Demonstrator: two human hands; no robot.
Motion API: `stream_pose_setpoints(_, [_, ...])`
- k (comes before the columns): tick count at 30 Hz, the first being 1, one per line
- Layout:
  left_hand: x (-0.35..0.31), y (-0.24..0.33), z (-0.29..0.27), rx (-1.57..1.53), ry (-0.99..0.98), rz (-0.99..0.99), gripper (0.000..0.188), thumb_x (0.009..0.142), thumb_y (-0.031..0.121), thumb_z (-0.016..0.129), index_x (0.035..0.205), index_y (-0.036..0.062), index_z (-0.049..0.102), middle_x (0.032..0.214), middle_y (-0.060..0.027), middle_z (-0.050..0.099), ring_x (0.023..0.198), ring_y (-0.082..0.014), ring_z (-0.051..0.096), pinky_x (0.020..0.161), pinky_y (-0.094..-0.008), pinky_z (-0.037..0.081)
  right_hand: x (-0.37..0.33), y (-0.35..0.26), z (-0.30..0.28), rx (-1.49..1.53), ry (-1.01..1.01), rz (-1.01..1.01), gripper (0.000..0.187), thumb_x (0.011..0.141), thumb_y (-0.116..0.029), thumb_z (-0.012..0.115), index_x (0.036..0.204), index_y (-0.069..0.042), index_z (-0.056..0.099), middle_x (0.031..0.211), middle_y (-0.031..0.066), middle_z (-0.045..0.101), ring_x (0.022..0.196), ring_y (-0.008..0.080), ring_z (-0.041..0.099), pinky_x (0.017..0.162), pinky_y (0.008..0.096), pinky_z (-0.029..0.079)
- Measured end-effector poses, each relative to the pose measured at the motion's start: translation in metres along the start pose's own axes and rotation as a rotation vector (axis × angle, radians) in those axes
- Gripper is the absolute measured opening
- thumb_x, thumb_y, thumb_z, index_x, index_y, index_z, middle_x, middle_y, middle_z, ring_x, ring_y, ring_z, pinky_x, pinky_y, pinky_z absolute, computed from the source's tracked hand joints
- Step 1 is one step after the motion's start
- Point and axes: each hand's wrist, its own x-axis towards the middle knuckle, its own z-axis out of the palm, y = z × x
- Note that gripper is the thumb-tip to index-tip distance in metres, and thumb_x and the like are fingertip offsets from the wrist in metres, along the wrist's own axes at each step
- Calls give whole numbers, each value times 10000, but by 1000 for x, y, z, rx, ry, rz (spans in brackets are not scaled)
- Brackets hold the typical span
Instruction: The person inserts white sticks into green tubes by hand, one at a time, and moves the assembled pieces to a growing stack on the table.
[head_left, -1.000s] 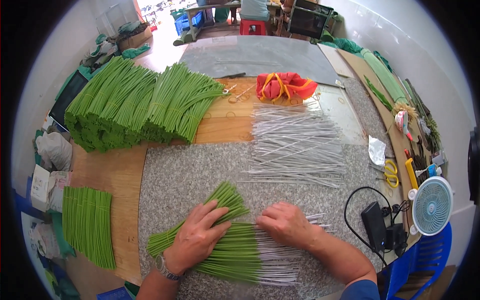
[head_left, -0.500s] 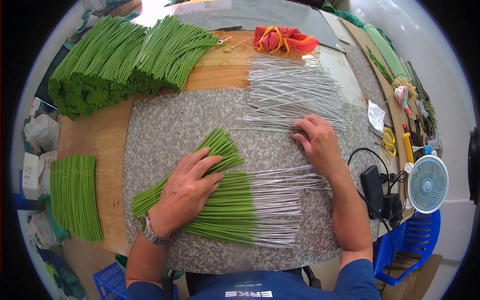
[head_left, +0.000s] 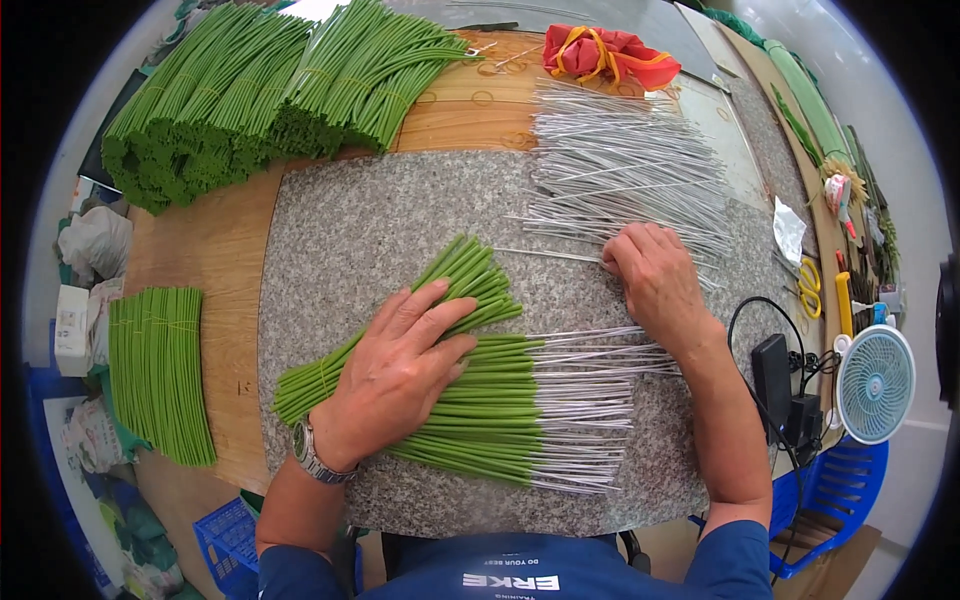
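Presently left hand [head_left: 395, 375] lies flat, fingers spread, on green stems [head_left: 480, 410]; right hand [head_left: 655, 280], farther right, has its fingertips curled onto silver wires [head_left: 620, 170], grip unclear.

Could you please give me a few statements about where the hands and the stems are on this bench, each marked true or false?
1. The left hand lies flat on the fanned green stems. True.
2. The right hand rests on the small fan. False: it reaches into the pile of bare silver wires; the small fan stands untouched at the right edge.
3. The green stems under the left hand have bare wire ends pointing to the right. True.
4. The yellow-handled scissors are in the right hand. False: they lie apart, to the right of it.
5. The red cloth lies beyond the silver wires. True.
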Motion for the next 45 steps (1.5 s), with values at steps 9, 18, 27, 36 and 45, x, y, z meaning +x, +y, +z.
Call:
stream_pose_setpoints(9, [-2,2,-1,3,-7,-24,342,834,44,823,1173,34,776,1508,-133,631,1483,-409,521,1230,-560,436,-26,-2,-9,81,-10,61,197,889,9,652,1058,-76,598,1002,98,620,994,300,626,916,429,479])
stream_pose_setpoints(18, [-1,3,-2,26,-42,-28,431,854,71,816,1280,41,751,1517,-129,628,1495,-405,512,1242,-561,427,-36,-7,-35,325,16,73,307,871,102,641,1137,-53,633,1024,133,669,948,372,701,769,462,573])
stream_pose_setpoints(27, [3,3,-3,88,-88,-26,449,892,136,802,1319,13,738,1547,-147,601,1513,-410,493,1245,-545,424,-41,0,-42,422,-142,111,271,851,82,689,1069,-79,704,959,93,681,907,345,707,723,464,559])
stream_pose_setpoints(36, [3,4,-4,95,-103,-29,445,903,143,791,1323,7,737,1555,-147,596,1518,-416,484,1241,-544,424,-40,-4,-35,402,-109,63,300,817,84,684,1071,-74,708,961,84,685,906,330,710,717,460,564])
stream_pose_setpoints(45, [3,3,-4,74,-105,-28,451,902,147,794,1329,14,736,1555,-145,595,1519,-419,482,1243,-549,422,-38,-3,-32,356,57,-25,276,770,60,723,1007,-76,758,932,57,707,861,279,702,714,412,568])
